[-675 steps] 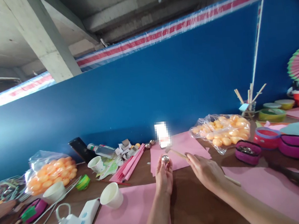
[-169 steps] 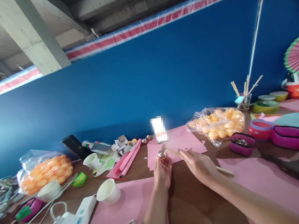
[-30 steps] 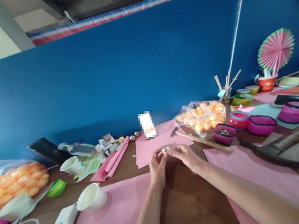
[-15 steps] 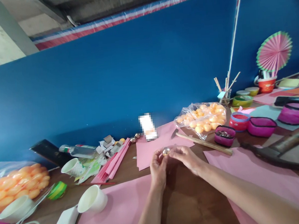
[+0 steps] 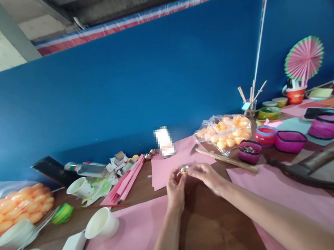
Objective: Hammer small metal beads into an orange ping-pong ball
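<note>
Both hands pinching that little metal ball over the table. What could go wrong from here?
1. The small metal ball is pinched only at fingertips of left hand and right hand; a slipped grip could roll it into the clutter.
2. The wooden-handled tool lies just beyond the right hand; a careless move might knock it.

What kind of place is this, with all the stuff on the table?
Probably a craft workbench. Pink paper sheets cover the brown table, a folded paper fan stands at the far right, and bags of orange balls lie about. Both hands pinch a small shiny ball.
</note>
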A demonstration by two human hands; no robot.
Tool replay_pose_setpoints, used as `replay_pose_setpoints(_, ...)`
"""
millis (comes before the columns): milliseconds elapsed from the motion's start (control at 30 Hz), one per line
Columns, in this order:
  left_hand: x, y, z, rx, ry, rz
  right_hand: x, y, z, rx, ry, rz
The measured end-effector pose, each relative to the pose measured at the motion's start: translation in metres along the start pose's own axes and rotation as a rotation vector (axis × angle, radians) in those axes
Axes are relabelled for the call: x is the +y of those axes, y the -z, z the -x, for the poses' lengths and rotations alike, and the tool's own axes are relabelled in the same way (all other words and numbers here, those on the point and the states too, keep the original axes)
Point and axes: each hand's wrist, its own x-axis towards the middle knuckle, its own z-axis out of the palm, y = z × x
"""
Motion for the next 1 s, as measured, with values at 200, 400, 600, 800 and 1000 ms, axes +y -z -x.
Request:
replay_pose_setpoints(200, -0.0020, 0.0009, -0.0004, -0.003, -0.009, 0.004, 0.0006, 0.0004, 0.0007, 0.014, 0.002, 0.021)
replay_pose_setpoints(400, -0.0036, 0.0019, -0.0004, -0.024, -0.004, 0.015, 0.0003, 0.0012, 0.0002, 0.000, 0.005, 0.022)
replay_pose_setpoints(600, -0.0032, 0.0013, -0.0004, -0.017, -0.021, 0.013, 0.0002, 0.0012, 0.0002, -0.003, 0.000, 0.018)
replay_pose_setpoints(800, -0.0032, 0.0012, -0.0005, -0.014, -0.013, 0.021, 0.0016, 0.0017, -0.0001, 0.002, 0.004, 0.004)
replay_pose_setpoints(1000, -0.0028, 0.0006, -0.0010, -0.001, -0.021, 0.010, 0.0003, 0.0011, -0.0001, -0.013, 0.013, -0.005)
